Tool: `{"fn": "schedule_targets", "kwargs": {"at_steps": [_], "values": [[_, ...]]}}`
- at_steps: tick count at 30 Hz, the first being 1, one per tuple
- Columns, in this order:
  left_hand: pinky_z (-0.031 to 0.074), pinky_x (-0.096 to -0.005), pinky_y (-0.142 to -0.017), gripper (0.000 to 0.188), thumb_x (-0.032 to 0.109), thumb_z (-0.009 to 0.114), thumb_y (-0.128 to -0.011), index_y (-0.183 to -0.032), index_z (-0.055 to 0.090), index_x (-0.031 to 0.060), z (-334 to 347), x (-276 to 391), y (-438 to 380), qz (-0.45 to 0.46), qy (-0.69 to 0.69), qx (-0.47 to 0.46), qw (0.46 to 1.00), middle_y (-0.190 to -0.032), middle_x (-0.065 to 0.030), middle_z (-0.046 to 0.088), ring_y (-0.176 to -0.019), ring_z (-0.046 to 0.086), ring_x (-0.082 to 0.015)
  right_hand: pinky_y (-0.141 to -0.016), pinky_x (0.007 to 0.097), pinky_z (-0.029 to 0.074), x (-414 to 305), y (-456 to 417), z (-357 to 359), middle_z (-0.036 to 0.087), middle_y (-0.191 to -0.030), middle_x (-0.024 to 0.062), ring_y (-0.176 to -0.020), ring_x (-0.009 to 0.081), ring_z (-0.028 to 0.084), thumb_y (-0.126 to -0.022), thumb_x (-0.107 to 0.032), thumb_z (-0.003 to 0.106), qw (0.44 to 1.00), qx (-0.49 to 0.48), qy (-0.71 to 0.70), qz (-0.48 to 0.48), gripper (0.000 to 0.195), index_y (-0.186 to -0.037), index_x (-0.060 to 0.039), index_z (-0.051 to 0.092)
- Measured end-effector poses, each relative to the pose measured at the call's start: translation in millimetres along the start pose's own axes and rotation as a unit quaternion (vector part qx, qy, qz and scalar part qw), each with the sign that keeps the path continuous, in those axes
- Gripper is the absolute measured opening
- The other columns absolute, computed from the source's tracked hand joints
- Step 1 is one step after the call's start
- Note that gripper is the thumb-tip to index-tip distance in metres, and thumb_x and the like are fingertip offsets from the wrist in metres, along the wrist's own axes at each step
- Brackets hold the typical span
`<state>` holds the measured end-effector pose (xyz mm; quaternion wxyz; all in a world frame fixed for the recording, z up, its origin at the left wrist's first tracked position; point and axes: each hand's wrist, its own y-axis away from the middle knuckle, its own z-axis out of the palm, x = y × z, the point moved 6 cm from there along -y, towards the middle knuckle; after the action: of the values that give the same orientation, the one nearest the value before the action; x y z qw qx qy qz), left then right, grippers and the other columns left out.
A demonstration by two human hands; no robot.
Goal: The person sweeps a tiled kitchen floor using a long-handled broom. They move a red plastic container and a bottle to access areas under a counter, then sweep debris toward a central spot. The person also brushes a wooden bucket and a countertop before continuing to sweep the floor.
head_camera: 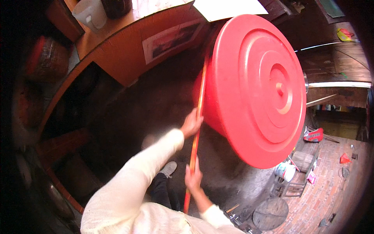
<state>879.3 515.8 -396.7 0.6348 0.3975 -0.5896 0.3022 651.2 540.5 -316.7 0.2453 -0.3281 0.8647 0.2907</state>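
Note:
My left hand (pixel 192 123) grips an orange-red pole (pixel 195 146) partway along its length. Lower down, nearer my body, my right hand (pixel 194 177) is closed around the same pole. The pole's far end runs beside a large red plastic bin and is hidden or too dark to make out. A round red lid (pixel 233 96) with raised rings and a small central knob covers the bin. The dark floor (pixel 157 102) lies past my hands.
A wooden counter (pixel 117 44) with a white pitcher (pixel 90 14) curves along the upper left. Toward the lower right are a round wooden board (pixel 271 213), a white bucket (pixel 285 172), a wooden chair (pixel 295 189) and a brick wall (pixel 318 181). My shoe (pixel 169 168) is below my left forearm.

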Motion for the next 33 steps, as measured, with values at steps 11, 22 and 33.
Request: {"fn": "schedule_targets", "kwargs": {"at_steps": [11,22,33], "values": [[0.046,-0.0496,-0.071,0.034,0.015,0.057,-0.08,-0.107,0.044,-0.0003,-3.0,-70.3,44.0,-0.161,-0.101,0.073,0.979,-0.084,-0.0255,0.056,-0.08,0.056,-0.0471,-0.064,0.0396,0.052,49.3,-16.9,2.4,0.062,-0.083,0.0251,-0.077,0.0386,0.066,-0.082,-0.011,0.063,0.993,-0.114,0.021,-0.017,0.066,-0.142,-0.0153,0.035],[0.052,-0.0317,-0.06,0.015,0.017,0.052,-0.093,-0.101,0.047,0.0056,7.0,-54.8,176.2,-0.343,0.368,0.014,0.864,-0.078,-0.0079,0.059,-0.065,0.061,-0.0182,-0.059,0.0451,0.05,120.5,221.4,-61.9,0.063,-0.079,0.0227,-0.067,0.0395,0.063,-0.08,-0.015,0.066,0.935,-0.257,0.07,0.233,0.063,-0.138,-0.0153,0.04],[0.053,-0.0355,-0.064,0.017,0.024,0.05,-0.095,-0.097,0.047,0.0067,159.7,28.4,390.8,-0.427,0.402,-0.312,0.747,-0.08,-0.0096,0.062,-0.073,0.066,-0.0235,-0.058,0.0445,0.05,129.0,260.2,-145.3,0.063,-0.079,0.0226,-0.067,0.0394,0.063,-0.08,-0.014,0.066,0.967,-0.199,0.086,0.135,0.063,-0.138,-0.0143,0.041]]}}
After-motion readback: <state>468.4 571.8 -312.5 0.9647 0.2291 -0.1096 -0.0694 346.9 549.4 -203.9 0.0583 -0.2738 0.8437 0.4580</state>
